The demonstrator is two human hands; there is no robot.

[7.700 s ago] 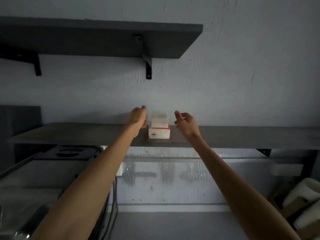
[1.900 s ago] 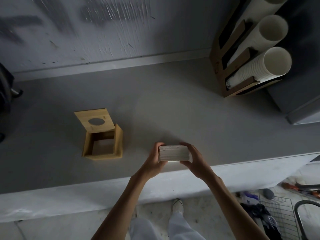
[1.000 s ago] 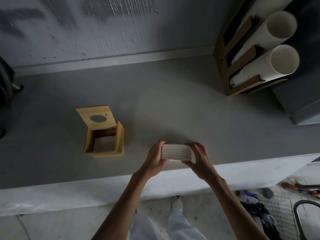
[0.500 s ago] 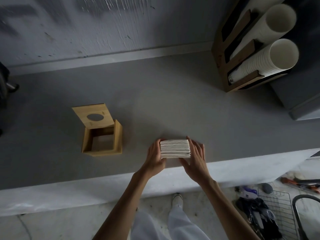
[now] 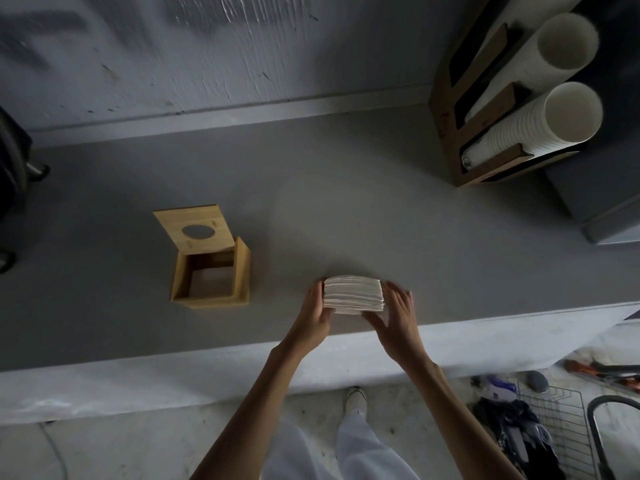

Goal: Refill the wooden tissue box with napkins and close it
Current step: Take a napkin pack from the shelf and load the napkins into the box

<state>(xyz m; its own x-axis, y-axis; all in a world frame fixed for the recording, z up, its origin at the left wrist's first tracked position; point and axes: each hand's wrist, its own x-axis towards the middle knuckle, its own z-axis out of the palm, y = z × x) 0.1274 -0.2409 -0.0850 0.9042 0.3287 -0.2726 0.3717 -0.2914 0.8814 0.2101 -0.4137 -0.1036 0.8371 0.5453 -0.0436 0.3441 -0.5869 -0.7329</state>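
Napkin stack (image 5: 353, 294) sits near the front edge of the grey counter (image 5: 346, 209), pressed between left hand (image 5: 313, 318) and right hand (image 5: 398, 320), one palm on each side. Wooden tissue box (image 5: 211, 280) stands apart to the left, hinged lid (image 5: 195, 233) tipped back, interior bare.

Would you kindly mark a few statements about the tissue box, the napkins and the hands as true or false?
1. The wooden tissue box has its lid open. True.
2. Napkins already fill the box. False: its inside looks empty.
3. The napkin stack sits between the left hand and the right hand. True.
4. The stack lies to the left of the box. False: it is to the box's right.
5. Stacked white cups lie in a holder at the counter's far right. True.
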